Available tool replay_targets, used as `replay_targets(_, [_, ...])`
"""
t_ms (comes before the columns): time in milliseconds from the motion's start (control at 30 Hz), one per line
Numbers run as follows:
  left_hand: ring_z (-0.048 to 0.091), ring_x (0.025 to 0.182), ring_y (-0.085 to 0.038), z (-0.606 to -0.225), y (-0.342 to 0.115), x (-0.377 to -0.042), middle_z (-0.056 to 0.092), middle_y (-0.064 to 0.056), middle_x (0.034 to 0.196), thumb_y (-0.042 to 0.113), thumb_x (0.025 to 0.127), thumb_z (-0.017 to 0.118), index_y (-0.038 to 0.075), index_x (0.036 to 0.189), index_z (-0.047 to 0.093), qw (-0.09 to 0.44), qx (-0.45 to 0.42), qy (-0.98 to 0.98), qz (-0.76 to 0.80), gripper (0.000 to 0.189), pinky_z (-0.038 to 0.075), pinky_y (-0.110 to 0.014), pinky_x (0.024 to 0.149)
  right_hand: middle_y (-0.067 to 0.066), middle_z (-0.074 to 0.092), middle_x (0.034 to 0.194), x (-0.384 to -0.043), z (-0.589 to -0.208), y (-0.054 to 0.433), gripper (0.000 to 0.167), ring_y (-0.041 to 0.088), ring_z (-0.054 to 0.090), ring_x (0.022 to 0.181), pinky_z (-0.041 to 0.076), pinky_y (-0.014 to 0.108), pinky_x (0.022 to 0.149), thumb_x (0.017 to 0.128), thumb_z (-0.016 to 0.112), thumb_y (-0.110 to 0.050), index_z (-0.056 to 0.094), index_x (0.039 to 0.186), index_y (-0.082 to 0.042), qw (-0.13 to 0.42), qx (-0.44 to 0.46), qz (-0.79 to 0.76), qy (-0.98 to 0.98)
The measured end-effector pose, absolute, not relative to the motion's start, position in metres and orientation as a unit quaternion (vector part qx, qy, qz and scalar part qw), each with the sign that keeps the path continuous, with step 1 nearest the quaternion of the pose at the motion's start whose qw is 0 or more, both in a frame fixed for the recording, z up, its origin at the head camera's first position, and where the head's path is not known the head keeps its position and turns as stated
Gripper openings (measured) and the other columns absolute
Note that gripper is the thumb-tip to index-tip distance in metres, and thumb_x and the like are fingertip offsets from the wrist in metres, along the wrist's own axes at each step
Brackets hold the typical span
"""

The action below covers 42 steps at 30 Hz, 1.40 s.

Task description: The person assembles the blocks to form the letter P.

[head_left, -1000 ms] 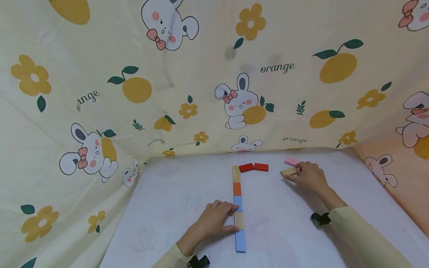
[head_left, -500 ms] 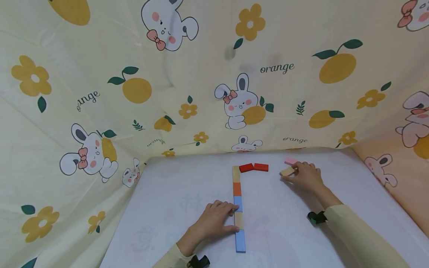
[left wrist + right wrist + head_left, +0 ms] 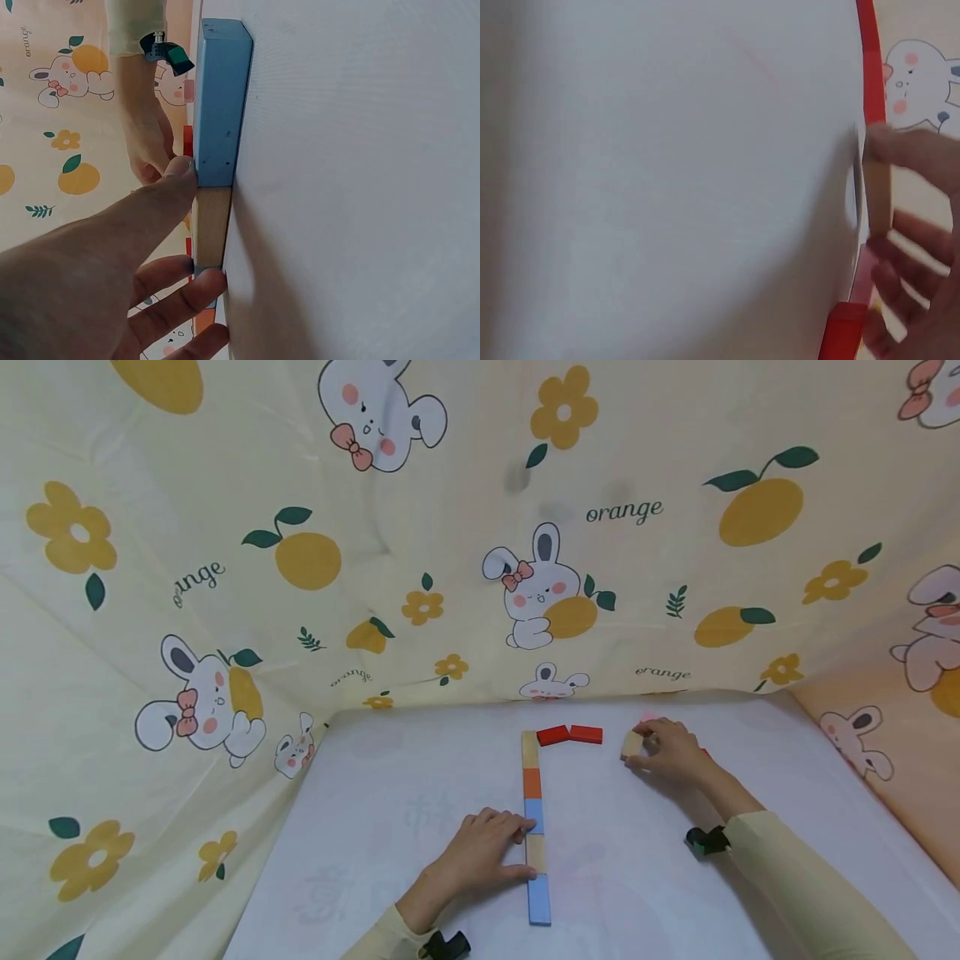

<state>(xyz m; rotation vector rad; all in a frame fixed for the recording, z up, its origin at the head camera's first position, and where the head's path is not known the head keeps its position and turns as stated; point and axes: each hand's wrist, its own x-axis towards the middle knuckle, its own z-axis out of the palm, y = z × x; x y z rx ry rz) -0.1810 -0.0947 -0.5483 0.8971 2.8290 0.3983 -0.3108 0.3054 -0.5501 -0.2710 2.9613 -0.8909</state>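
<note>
In the head view, my right hand [image 3: 675, 750] pinches a plain wooden block [image 3: 632, 745] between thumb and fingers; the right wrist view shows the same wooden block [image 3: 878, 196] just above or at the table surface. My left hand [image 3: 483, 852] rests beside a straight column of blocks: its index fingertip touches a blue block [image 3: 533, 816], and its thumb lies by the joint of a wooden block [image 3: 536, 853] and the nearest blue block [image 3: 539, 900]. Farther up the column come an orange block [image 3: 532, 783] and another wooden block [image 3: 530, 749].
Two red blocks, one tilted [image 3: 553, 735] and one flatter [image 3: 587, 734], run right from the column's far end. Partly behind my right hand are a pink block [image 3: 862, 275] and another red block [image 3: 844, 334]. A printed cloth [image 3: 450, 527] hangs behind the white table [image 3: 375, 843].
My right hand has moved slightly left with the wooden block, turning it from slanted to more upright in the head view. A red block behind that hand now shows. My left hand has stayed put.
</note>
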Motion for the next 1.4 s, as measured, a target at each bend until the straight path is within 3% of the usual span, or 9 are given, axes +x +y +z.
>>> replay_targets(200, [0.053, 0.119, -0.013, -0.548, -0.095, -0.181, 0.058, 0.022, 0.107, 0.067, 0.091, 0.076, 0.030, 0.153, 0.059, 0.075, 0.299, 0.942, 0.134, 0.075, 0.046, -0.042, 0.100, 0.017, 0.058, 0.136, -0.314, -0.550, 0.303, 0.073, 0.038, 0.049, 0.120, 0.048, 0.055, 0.099, 0.087, 0.092, -0.036, 0.060, 0.146, -0.006, 0.065, -0.131, -0.331, 0.932])
replay_targets(433, [0.053, 0.120, -0.013, -0.547, -0.095, -0.181, 0.058, 0.022, 0.107, 0.067, 0.091, 0.076, 0.030, 0.153, 0.059, 0.077, 0.298, 0.941, 0.139, 0.074, 0.045, -0.043, 0.100, 0.018, 0.056, 0.137, -0.313, -0.546, 0.297, 0.076, 0.036, 0.048, 0.119, 0.051, 0.047, 0.093, 0.087, 0.091, -0.035, 0.057, 0.149, -0.007, 0.082, -0.143, -0.341, 0.926])
replay_targets(867, [0.052, 0.117, -0.011, -0.544, -0.094, -0.181, 0.058, 0.022, 0.107, 0.068, 0.091, 0.076, 0.030, 0.152, 0.060, 0.085, 0.294, 0.942, 0.140, 0.074, 0.045, -0.040, 0.097, 0.016, 0.056, 0.140, -0.316, -0.551, 0.295, 0.069, 0.036, 0.049, 0.124, 0.050, 0.055, 0.102, 0.090, 0.089, -0.027, 0.057, 0.148, -0.009, 0.096, -0.162, -0.348, 0.918])
replay_targets(1400, [0.053, 0.117, -0.012, -0.544, -0.094, -0.180, 0.059, 0.021, 0.106, 0.066, 0.090, 0.078, 0.030, 0.152, 0.060, 0.082, 0.295, 0.942, 0.140, 0.074, 0.046, -0.041, 0.098, 0.016, 0.057, 0.139, -0.318, -0.546, 0.292, 0.069, 0.034, 0.050, 0.121, 0.049, 0.050, 0.101, 0.091, 0.088, -0.028, 0.057, 0.149, -0.007, 0.115, -0.163, -0.340, 0.919])
